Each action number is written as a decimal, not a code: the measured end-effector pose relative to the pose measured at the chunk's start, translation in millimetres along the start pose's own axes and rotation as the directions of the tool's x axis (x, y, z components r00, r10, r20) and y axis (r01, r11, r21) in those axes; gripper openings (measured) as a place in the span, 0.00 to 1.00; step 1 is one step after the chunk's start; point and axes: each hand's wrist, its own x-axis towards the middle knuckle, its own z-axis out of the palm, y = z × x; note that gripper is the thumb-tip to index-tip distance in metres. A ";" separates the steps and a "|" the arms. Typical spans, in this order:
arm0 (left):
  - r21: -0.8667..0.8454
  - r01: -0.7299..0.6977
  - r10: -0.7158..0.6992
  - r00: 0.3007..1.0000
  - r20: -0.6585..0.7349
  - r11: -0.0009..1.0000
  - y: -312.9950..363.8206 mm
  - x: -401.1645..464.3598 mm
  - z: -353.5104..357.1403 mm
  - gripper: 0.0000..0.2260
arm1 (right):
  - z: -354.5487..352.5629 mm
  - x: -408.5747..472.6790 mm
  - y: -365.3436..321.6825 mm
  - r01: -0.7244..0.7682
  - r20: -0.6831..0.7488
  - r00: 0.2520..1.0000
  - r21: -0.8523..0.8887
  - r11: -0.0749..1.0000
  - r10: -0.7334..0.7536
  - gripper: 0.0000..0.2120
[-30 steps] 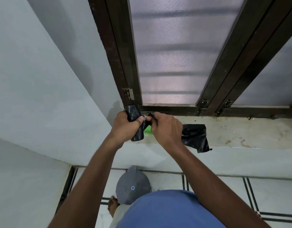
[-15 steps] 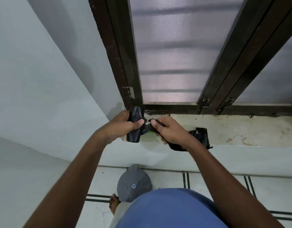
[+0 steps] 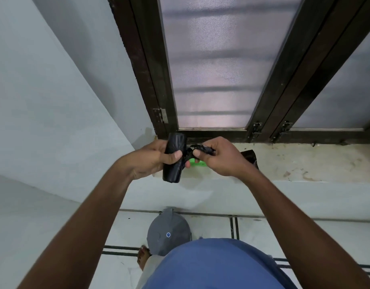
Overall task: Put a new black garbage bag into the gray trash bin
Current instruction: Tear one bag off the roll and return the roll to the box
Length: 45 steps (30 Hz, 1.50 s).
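Observation:
My left hand (image 3: 154,158) grips a black roll of garbage bags (image 3: 173,157), held upright above the window ledge. My right hand (image 3: 220,156) pinches the bunched loose end of a black bag (image 3: 202,148) that still joins the roll. More of that bag (image 3: 250,155) trails behind my right wrist onto the ledge. The gray trash bin (image 3: 168,232), with its lid on, stands on the floor below, close to the wall and just ahead of my foot.
A pale stained window ledge (image 3: 305,161) runs across under a dark-framed frosted window (image 3: 217,65). Something bright green (image 3: 197,162) lies on the ledge under my hands. The white wall (image 3: 44,101) closes the left side. The tiled floor (image 3: 263,228) has dark lines.
My hands have risen slightly and drawn a little apart. The trailing bag has been pulled in, so less of it lies spread on the ledge.

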 end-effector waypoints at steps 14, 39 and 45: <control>-0.114 -0.271 0.261 0.961 -0.092 0.956 -8.2 -82.3 -8.3 0.12 | -80.5 6.1 91.9 -0.217 -0.623 0.692 0.302 0.928 0.365 0.17; -0.025 -0.211 0.176 0.867 -0.466 0.977 -11.0 87.4 64.1 0.17 | -76.0 16.3 90.6 -0.190 -0.495 0.827 0.198 0.962 0.265 0.23; -0.066 -0.220 0.164 0.868 -0.469 0.973 -24.2 104.9 60.8 0.15 | -65.7 -1.9 114.3 -0.303 -0.299 0.902 0.076 0.950 0.312 0.43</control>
